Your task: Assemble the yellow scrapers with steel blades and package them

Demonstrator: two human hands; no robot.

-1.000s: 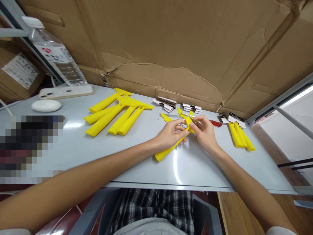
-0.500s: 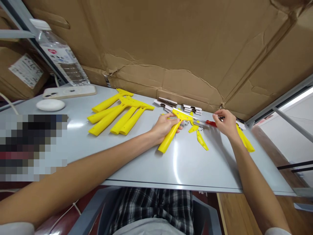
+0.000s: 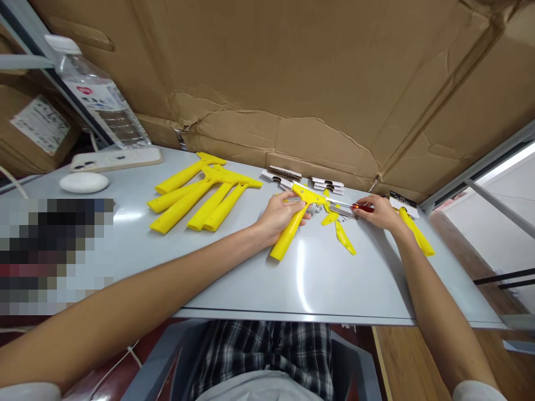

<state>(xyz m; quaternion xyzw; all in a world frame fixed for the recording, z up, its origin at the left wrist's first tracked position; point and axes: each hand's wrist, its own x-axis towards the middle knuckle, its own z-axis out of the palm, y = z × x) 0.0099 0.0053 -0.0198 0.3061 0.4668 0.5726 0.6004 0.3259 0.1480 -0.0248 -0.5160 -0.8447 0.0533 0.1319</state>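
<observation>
My left hand (image 3: 277,216) is closed around a yellow T-shaped scraper (image 3: 287,238), holding it near its head with the handle slanting down toward me. My right hand (image 3: 379,213) grips the red handle of a screwdriver (image 3: 363,208), whose shaft points left at the scraper's head. Whether the tip touches a screw is too small to tell. Small yellow plastic pieces (image 3: 345,239) lie on the table just right of the scraper. Among them are tiny metal bits (image 3: 317,210), which look like screws, partly hidden behind the scraper's head.
Several yellow scrapers (image 3: 186,214) lie together at left on the grey table (image 3: 355,289). Another yellow scraper (image 3: 421,238) rests beyond my right wrist. Folded card sleeves (image 3: 284,175) sit against the cardboard wall (image 3: 271,67). A bottle (image 3: 98,100), phone (image 3: 117,160) and white oval object (image 3: 84,182) stand far left.
My right hand has lowered and shifted slightly left, and its fingers now wrap more closely over the screwdriver's handle. My left hand and the scraper have hardly moved.
</observation>
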